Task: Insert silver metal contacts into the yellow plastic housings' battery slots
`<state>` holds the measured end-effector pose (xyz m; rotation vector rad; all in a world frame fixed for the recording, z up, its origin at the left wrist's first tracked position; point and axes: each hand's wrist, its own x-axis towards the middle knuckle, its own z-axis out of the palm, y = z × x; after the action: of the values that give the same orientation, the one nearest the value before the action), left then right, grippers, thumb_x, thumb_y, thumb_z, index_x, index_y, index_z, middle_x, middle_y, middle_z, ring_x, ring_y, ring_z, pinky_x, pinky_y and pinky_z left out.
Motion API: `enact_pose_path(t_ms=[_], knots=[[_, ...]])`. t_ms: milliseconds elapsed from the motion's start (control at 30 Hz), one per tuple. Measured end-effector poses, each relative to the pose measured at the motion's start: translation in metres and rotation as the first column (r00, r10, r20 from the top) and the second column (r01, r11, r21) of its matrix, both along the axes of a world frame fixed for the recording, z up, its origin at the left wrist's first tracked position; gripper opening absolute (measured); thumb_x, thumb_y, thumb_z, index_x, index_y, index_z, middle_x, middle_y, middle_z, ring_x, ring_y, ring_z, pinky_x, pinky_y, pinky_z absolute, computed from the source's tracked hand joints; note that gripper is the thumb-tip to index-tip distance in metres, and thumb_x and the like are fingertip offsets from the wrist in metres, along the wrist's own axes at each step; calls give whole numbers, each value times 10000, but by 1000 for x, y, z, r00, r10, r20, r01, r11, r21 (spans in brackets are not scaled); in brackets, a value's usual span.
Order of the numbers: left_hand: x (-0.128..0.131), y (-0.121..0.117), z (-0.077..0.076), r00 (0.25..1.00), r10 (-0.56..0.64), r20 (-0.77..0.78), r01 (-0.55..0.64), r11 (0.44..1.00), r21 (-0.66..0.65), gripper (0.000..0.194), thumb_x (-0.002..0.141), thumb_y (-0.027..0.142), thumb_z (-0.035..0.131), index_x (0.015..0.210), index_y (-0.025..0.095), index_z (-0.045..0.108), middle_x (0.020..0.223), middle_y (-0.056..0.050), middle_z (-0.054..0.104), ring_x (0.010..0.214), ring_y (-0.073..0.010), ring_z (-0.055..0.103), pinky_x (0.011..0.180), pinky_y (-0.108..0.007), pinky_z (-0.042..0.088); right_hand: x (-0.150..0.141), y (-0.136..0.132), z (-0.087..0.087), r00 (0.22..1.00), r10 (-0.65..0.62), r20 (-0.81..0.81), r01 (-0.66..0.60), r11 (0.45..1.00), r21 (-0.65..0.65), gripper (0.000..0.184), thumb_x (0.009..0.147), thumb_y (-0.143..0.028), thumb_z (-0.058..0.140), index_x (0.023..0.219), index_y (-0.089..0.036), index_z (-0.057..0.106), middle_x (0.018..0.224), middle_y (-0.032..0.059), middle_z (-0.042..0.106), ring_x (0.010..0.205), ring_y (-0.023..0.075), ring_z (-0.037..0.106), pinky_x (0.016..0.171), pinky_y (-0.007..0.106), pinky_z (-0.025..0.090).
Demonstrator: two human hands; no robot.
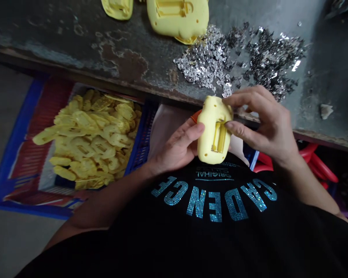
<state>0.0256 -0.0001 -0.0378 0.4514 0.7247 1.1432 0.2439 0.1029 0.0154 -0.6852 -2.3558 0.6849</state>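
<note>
A yellow plastic housing (207,137) with an open battery compartment is held up in front of my chest. My left hand (181,146) grips its left side, thumb on the face and the other fingers behind, partly hidden. My right hand (261,119) is at its upper right: the index fingertip touches the top edge and the thumb tip presses at the compartment's upper end. Whether a small metal part sits under that thumb is hidden. An orange piece (196,116) shows behind the housing by my left hand. Small shiny metal plates (203,58) lie heaped on the worktable just beyond.
On the worn metal worktable (84,42) lie more yellow housings (178,19) and a second, darker heap of metal pieces (274,58). A whitish chip (326,111) lies at the right. Below left stands a blue crate (20,154) full of yellow plastic parts (95,139). Red parts (319,166) show below right.
</note>
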Motion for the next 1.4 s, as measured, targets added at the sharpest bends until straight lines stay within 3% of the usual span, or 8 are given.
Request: enact_pose_path(t_ms=[100,500,700,867,1033,1100,1233,1400], knots=[[-5,-5,-1,996,18,-83,-13,999,52,690,934,560,991,1536,338,737,1310,-67,881,1149,-338,884,876,-387,732,-3,10,0,997,77,-5,-77,979,-191,485,1082,-491,820,1476,-229,710,1413,122,802,1241,297,772,1046,494,710],[-6,-17,17,891,105,-441,-75,994,84,339,921,354,1039,1247,293,973,1055,-39,942,878,-156,854,822,-207,678,-8,-21,-42,968,-194,-158,183,980,-81,513,935,-279,794,1426,-283,644,1292,63,762,1102,245,750,843,377,675],[-8,-8,4,927,23,-375,-21,1000,9,263,908,355,1040,1128,231,967,1083,-71,943,937,-210,893,900,-261,713,0,-31,-44,956,-249,-154,236,967,-97,462,974,-312,820,1405,-270,662,1232,58,784,998,219,736,822,368,664],[-13,11,1,986,-166,-30,163,983,-90,650,812,406,1100,1361,295,769,1197,-79,931,1019,-302,922,815,-333,735,20,-6,-32,994,-89,-70,80,989,-120,474,1088,-410,811,1518,-275,664,1368,94,810,1193,274,788,967,429,685],[-22,19,8,1000,-3,-30,0,996,-89,730,849,501,1061,1467,309,722,1377,-96,894,1236,-348,881,969,-434,746,26,53,-35,923,-347,166,292,913,284,232,1179,-321,663,1376,-349,783,1303,60,822,1197,314,721,1073,557,557],[-25,18,8,997,56,-57,-60,996,-69,708,882,568,1026,1467,288,743,1402,-114,887,1230,-333,873,992,-427,736,21,66,-42,877,-386,287,264,885,383,204,1196,-320,632,1301,-352,804,1220,46,817,1170,309,679,1091,575,499],[-28,15,8,993,89,-71,-94,993,-65,669,916,627,979,1447,265,796,1403,-120,892,1152,-311,873,975,-409,734,22,63,-54,841,-414,347,245,865,438,200,1211,-354,620,1157,-313,807,1143,33,820,1137,293,646,1080,556,460],[-27,17,11,992,105,-68,-110,991,-81,592,924,581,973,1419,292,827,1472,-105,872,1219,-319,858,967,-403,753,47,48,-59,899,-413,150,338,868,362,107,1167,-398,718,1152,-344,809,1196,5,874,1135,294,690,1033,551,462]])
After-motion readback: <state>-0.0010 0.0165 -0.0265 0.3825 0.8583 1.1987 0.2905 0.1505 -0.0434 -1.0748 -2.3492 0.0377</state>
